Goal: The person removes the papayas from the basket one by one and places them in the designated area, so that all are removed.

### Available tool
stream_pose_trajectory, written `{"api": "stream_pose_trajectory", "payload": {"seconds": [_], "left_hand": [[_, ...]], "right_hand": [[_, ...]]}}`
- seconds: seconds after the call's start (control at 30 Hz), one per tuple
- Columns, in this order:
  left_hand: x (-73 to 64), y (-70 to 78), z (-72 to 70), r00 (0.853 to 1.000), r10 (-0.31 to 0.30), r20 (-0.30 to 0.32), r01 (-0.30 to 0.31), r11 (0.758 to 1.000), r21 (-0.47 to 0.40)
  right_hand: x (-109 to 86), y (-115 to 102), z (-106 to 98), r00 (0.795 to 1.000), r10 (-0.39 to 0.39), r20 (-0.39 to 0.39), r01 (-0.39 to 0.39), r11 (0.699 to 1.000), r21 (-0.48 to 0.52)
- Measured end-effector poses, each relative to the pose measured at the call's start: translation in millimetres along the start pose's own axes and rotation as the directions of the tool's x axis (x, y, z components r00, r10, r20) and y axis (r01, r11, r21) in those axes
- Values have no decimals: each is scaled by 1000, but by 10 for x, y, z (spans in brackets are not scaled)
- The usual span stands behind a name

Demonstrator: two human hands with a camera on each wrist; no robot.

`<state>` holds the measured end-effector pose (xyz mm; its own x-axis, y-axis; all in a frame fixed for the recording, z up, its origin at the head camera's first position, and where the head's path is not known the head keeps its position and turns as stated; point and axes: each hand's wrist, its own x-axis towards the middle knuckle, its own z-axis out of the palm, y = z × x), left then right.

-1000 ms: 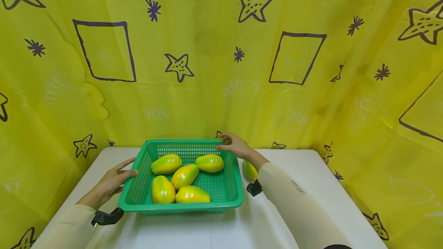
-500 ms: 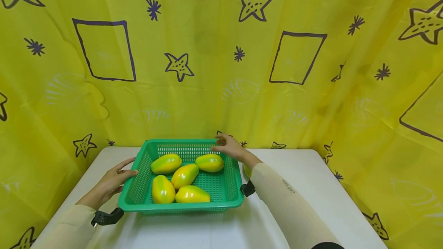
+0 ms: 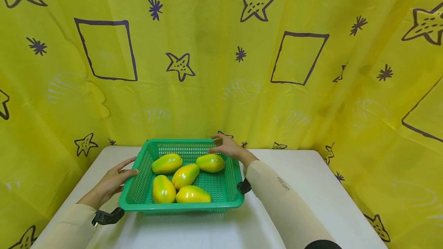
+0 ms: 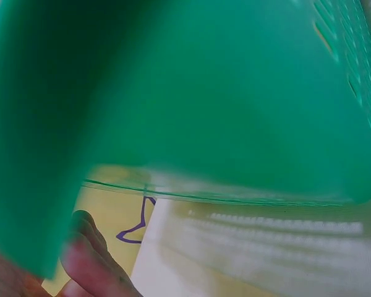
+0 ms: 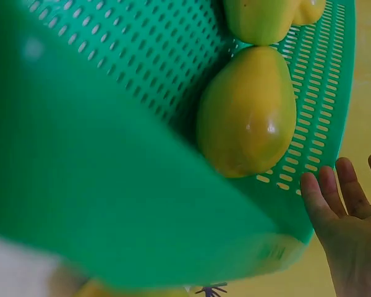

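A green plastic basket (image 3: 183, 205) with slotted walls stands on the white table, holding several yellow-green papayas (image 3: 185, 176). My left hand (image 3: 110, 181) grips its left rim, thumb over the top and the other fingers outside, below the rim in the left wrist view. My right hand (image 3: 228, 147) is at the back right corner, fingers spread and loosely bent across the back rim. In the right wrist view its fingertips (image 5: 309, 182) are right at the basket's edge, beside one papaya (image 5: 247, 114).
A white table (image 3: 294, 187) extends around the basket. Patterned yellow curtain (image 3: 207, 99) hangs close behind and at both sides. Part of another yellow fruit (image 5: 130, 291) shows outside the basket in the right wrist view; my right arm hides that spot in the head view.
My right hand has shifted left along the back rim, its forearm moving left to cover the papaya outside the basket. My left hand and the basket have stayed put.
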<state>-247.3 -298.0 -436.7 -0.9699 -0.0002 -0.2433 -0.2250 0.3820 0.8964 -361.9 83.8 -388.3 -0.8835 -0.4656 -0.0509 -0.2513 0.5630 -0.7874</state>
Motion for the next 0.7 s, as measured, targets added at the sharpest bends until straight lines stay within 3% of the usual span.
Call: {"api": "stream_pose_trajectory", "payload": {"seconds": [0.2,0.7], "left_hand": [[6,-26,4,1000,-2,-2,2,1000,-3],[18,-18,4,1000,0,-5,0,1000,-9]], "right_hand": [[55,15,79,1000,-1,8,0,999,36],[102,139,302,1000,26,12,-25,998,-57]]}}
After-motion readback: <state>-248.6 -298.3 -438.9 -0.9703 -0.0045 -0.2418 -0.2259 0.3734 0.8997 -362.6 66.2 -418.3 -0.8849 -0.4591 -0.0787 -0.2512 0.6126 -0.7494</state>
